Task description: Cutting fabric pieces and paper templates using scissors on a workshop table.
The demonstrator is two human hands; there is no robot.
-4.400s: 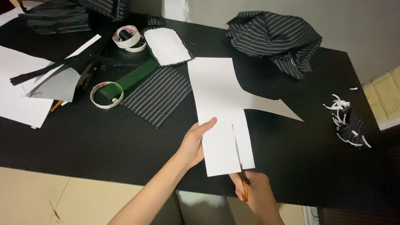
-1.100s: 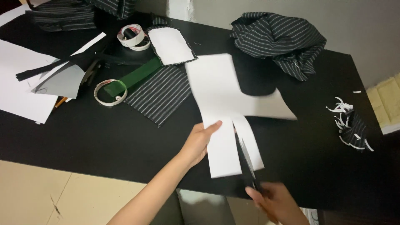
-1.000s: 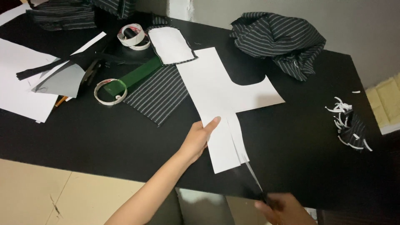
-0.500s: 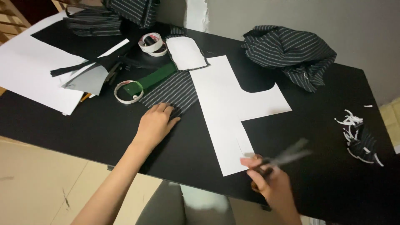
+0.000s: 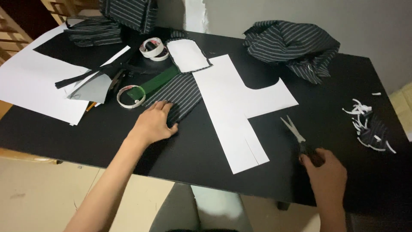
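A white paper pattern [image 5: 234,101] lies flat in the middle of the black table [image 5: 77,137], with a short cut slit near its front end. My left hand [image 5: 153,123] rests with spread fingers on the front edge of a dark striped fabric piece [image 5: 178,92]. My right hand [image 5: 324,174] lies at the front right of the table, its fingers on the handles of a pair of scissors [image 5: 294,131] that lie flat on the table with the blades pointing away, just right of the paper.
A tape roll [image 5: 131,96] and a green strip [image 5: 159,80] lie left of the fabric. Another tape roll [image 5: 154,47] and a white oval piece [image 5: 187,56] sit behind. Large white sheets [image 5: 38,81] at left, bunched striped cloth [image 5: 292,45] at back, paper scraps [image 5: 367,124] at right.
My left hand left the paper and moved left onto the striped fabric. My right hand pulled the scissors out of the cut and set them down on the table to the right.
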